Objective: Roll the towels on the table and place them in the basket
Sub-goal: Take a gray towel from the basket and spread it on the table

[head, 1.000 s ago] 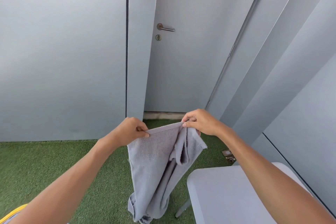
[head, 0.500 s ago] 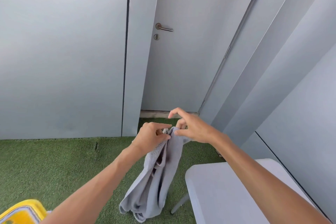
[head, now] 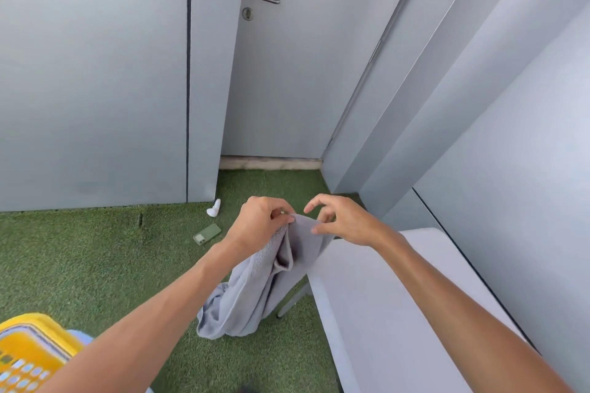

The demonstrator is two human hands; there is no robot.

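The yellow basket, at 8 o'clock, shows more than before. The left hand still pinches the grey towel, hanging just left of the table; the right hand keeps fingers spread, thumb touching cloth.

Soft terry cloth towel; matt table

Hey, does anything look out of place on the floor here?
Yes. A green phone lies loose on the grass floor, and a small white object sits by the wall beyond it; I cannot tell what that is. Both seem dropped rather than put away.
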